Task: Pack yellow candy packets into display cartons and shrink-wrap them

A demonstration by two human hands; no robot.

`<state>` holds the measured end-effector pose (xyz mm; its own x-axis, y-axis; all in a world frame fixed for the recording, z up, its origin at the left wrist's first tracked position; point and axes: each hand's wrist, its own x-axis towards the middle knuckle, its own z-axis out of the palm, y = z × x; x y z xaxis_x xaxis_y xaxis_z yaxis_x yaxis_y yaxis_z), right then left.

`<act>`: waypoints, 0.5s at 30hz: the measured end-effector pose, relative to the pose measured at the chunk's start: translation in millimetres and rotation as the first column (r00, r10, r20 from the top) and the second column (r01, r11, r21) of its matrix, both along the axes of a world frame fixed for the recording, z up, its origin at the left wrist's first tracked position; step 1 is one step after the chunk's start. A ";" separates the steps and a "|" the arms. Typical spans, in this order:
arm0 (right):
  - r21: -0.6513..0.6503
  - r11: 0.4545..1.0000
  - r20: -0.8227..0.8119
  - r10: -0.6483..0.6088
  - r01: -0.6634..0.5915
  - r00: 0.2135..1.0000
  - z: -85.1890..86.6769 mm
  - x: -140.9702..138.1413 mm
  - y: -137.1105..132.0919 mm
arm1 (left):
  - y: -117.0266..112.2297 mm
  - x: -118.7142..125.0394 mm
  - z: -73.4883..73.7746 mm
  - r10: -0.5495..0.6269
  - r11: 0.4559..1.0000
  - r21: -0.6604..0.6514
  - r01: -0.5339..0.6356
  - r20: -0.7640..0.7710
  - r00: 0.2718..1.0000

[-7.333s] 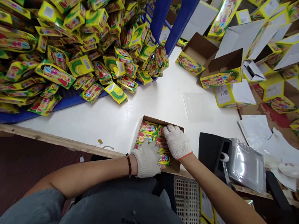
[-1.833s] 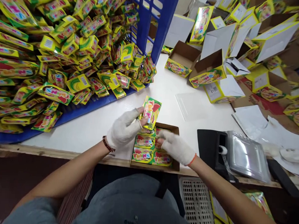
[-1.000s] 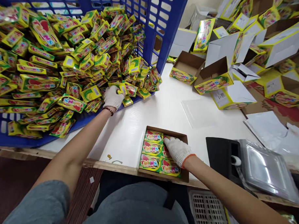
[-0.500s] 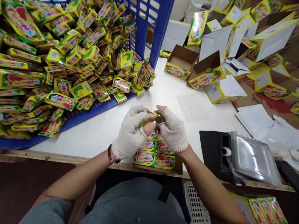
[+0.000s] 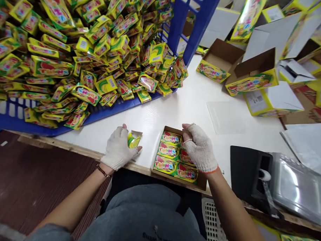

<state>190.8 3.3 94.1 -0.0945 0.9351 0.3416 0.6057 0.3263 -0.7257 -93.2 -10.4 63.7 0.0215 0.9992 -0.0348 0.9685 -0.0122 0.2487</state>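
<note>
My left hand (image 5: 118, 149), in a white fingerless glove, grips a small yellow-green box (image 5: 133, 140) between thumb and fingers just above the white tabletop. A cardboard flap stands up at the far end of that box. My right hand (image 5: 200, 148), gloved the same way, hovers over the right side of a shallow brown carton (image 5: 202, 181). Its fingers are loosely bent and apart, with nothing visible in them. Inside the carton, small TWINS boxes (image 5: 165, 164) lie in two columns; the right hand hides part of the right column.
A blue plastic crate (image 5: 78, 126) heaped with small TWINS boxes (image 5: 51, 67) fills the left. Open cartons (image 5: 213, 71) crowd the back right. A clear plastic sheet (image 5: 225, 115) lies on the white table (image 5: 187, 100). At right are a black folder (image 5: 241, 176) and clear plastic sleeves (image 5: 295, 188).
My hands were together over the carton, working on a small box. Now they are apart: the left has moved left with a small box, the right is over the carton. The camera view has shifted.
</note>
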 end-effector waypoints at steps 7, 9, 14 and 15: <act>0.135 0.970 0.024 0.201 -0.202 0.979 13.6 -33.7 -2.9 | -10.4 1.8 6.6 0.150 0.984 -0.124 -0.129 0.171 0.974; 0.151 0.960 0.040 0.234 -0.237 0.971 13.4 -38.6 -6.0 | -7.2 7.4 21.7 0.040 0.998 -0.069 -0.016 0.366 0.930; 0.262 0.930 0.051 0.252 -0.256 0.966 6.4 -34.1 -12.3 | -2.0 30.6 51.4 -0.339 0.941 0.183 0.286 0.468 0.816; 0.314 0.907 0.083 0.267 -0.280 0.960 6.2 -31.3 -12.4 | -0.9 35.4 52.8 -0.376 0.926 0.200 0.319 0.459 0.805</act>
